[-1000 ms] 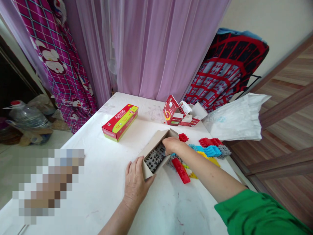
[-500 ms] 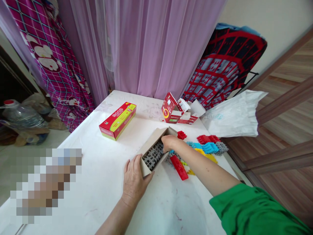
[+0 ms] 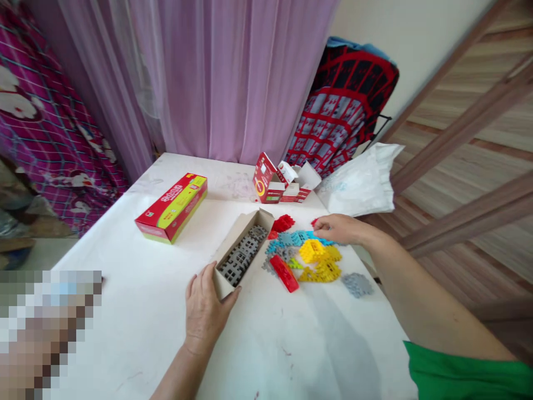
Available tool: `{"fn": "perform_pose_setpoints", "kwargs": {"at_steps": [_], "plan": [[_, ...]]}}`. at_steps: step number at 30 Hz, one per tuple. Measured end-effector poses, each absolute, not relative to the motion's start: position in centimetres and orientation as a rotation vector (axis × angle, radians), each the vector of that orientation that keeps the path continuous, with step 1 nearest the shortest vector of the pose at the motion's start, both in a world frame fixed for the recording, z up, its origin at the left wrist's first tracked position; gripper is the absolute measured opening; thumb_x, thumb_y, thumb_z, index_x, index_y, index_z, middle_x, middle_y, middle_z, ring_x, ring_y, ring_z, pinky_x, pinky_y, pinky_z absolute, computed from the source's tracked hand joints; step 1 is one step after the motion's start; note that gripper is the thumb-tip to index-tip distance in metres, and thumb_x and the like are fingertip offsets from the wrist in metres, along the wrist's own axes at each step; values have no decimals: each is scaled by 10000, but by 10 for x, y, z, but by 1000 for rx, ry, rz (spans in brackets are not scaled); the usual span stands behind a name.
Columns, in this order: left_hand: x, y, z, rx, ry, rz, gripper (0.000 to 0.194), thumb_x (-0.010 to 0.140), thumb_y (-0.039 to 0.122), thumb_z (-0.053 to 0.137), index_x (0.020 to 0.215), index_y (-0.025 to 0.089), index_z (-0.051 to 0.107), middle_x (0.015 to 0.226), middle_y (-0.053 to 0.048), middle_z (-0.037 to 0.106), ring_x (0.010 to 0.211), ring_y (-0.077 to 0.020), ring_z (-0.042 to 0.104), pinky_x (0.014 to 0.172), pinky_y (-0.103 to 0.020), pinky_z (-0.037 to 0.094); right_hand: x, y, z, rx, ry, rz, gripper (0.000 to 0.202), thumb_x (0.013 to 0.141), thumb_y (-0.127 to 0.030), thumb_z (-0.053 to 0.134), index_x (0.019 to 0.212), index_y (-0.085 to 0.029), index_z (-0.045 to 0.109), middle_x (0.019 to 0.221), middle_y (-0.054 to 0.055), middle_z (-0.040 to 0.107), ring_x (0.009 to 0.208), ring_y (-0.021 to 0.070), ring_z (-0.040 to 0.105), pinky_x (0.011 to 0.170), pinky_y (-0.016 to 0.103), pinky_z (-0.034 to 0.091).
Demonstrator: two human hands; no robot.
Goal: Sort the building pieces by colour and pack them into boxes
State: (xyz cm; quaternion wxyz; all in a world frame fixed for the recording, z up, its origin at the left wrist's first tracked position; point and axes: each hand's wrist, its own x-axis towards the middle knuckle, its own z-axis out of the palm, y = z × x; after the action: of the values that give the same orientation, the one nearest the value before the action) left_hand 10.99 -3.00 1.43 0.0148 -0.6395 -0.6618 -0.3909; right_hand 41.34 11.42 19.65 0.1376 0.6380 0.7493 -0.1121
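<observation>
My left hand [image 3: 207, 303] grips the near end of an open cardboard box [image 3: 225, 288], thumb on one side and fingers on the other. Grey interlocking plastic building pieces [image 3: 241, 256] lie in a row inside the box. To the right, my right hand [image 3: 339, 228] is closed at the far edge of the loose pieces. A bit of a red piece [image 3: 313, 222] shows at its fingertips; the rest is hidden by the hand. Near it lie blue pieces [image 3: 293, 239], yellow pieces [image 3: 313, 251], other red pieces [image 3: 283, 223] and a long red piece [image 3: 285, 273].
A closed red and green box [image 3: 172, 208] lies on the left of the white table [image 3: 141, 311]. At the back are opened red cartons [image 3: 266, 180] and a white bag [image 3: 360, 180]. Grey pieces [image 3: 358, 284] lie near the right edge.
My right hand has left the box and moved right to the loose pieces. The view has turned right. Yellow pieces and grey pieces by the right edge now show. My left hand stays on the box.
</observation>
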Motion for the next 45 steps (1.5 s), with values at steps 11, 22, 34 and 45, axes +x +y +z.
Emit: {"fn": "perform_pose_setpoints", "kwargs": {"at_steps": [11,22,34,45], "plan": [[110,-26,34,-2004,-2406,-1038,831,730,663,520,1350,122,403,1231,-191,594,1134,-376,561,967,-504,433,550,8,130,2235,1731,-423,817,731,-433,687,1442,-160,392,1418,145,486,1260,267,492,994,309,395],[111,-25,37,-1985,-2420,-985,823,733,642,524,1333,88,416,1211,-213,599,1120,-373,576,948,-496,459,525,6,96,2232,1739,-285,554,786,-348,569,1326,-238,521,1237,132,604,1082,265,606,850,327,428],[111,-24,37,-1981,-2473,-1015,840,694,660,511,1316,101,432,1217,-192,601,1118,-358,573,967,-476,442,545,9,89,2236,1790,-318,555,767,-361,584,1304,-227,542,1201,94,641,1075,238,607,840,294,433],[108,-24,31,-1984,-2438,-1040,843,694,661,525,1332,119,416,1229,-185,592,1144,-356,559,977,-477,438,557,49,111,2395,1790,-192,564,798,-441,592,1314,-218,540,1271,114,603,1143,275,575,895,341,447]]}}
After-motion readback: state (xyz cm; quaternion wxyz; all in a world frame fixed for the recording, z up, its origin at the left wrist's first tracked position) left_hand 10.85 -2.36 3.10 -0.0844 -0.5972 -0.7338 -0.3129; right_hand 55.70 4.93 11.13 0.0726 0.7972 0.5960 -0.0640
